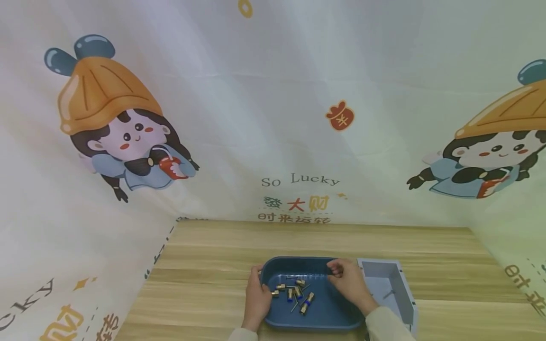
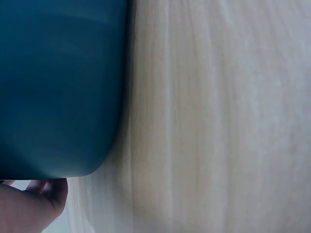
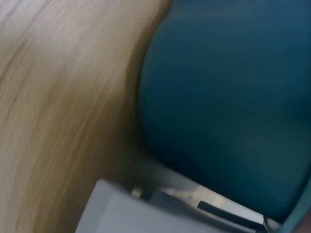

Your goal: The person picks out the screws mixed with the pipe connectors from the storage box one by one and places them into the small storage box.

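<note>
As I itemise, left hand clamps blue tray (brass fittings inside); right hand: grip, I cannot tell.

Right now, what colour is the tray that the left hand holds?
The tray is dark blue; it shows best in the head view.

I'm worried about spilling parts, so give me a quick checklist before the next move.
1. Left hand gripping the blue tray: ok, at its left side.
2. Brass fittings inside the tray: ok.
3. Fittings separate from thin metal pieces: not ok, mixed together.
4. Right hand empty: cannot tell, curled fingers hide it.
5. Gray box within reach: ok, beside the tray's right side.
</note>
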### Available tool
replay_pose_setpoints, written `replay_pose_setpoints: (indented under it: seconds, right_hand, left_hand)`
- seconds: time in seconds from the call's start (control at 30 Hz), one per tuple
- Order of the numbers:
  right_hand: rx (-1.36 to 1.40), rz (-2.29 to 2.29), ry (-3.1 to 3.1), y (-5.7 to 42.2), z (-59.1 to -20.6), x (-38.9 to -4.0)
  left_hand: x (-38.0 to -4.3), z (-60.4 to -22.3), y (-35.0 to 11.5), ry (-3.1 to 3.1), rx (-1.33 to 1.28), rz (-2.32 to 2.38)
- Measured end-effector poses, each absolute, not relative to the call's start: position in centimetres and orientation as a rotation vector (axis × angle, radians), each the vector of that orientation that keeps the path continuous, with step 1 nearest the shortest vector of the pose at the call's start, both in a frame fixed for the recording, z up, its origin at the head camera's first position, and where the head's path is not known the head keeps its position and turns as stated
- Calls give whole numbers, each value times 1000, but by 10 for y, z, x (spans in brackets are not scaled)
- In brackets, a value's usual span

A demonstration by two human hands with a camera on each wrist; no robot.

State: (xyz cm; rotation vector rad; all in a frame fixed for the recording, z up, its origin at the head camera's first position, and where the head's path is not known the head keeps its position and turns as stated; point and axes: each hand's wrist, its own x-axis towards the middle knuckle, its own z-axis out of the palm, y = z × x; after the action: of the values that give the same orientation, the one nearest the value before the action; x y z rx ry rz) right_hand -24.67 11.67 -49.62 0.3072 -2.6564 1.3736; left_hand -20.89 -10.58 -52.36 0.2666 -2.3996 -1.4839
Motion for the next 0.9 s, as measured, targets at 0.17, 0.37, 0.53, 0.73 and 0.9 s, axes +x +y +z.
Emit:
replay_pose_setpoints:
  seconds: [0.17,0.37,0.53,0.73,0.9]
  right_hand:
    - [328,1317,-2663,110,-504,-248]
    - [328,1248,-2695,101,-512,-248]
    - [354,1203,-2694,97,-517,-248]
    - [368,1192,-2698,91,-520,-249]
    - [365,1216,-2715,86,-524,-250]
  left_hand:
    - [-209,-524,-107,-2405,264,-1481]
    - [-208,-523,-107,-2398,254,-1481]
    - [-206,-522,-106,-2385,241,-1485]
    - [-205,-520,-106,-2373,250,-1491]
    - [-205,-519,-105,-2372,243,-1490]
